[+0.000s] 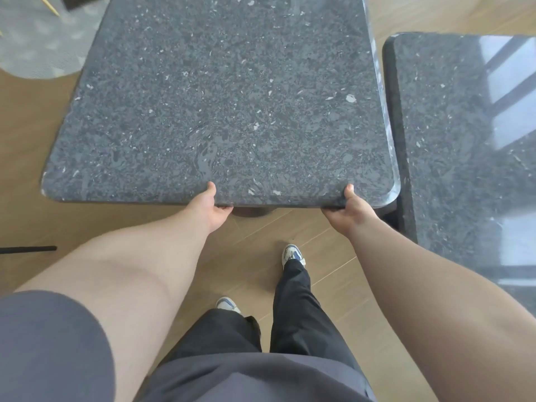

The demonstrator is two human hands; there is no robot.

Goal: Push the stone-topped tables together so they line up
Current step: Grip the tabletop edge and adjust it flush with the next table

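Hidden: while thumbs lie on top, fingers curl out of sight under the dark speckled square stone tabletop [226, 105].
Hands: left hand [213, 208] and right hand [349, 211] clamp its near edge.
Second dark stone tabletop [452, 146]: right, cropped, narrow gap between.
Writing: none legible.

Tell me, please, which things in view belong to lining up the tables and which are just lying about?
Part of the job:
gripped stone table
second stone table
left hand
right hand

Just lying about:
grey round rug
black bar on the floor
thin yellow stick
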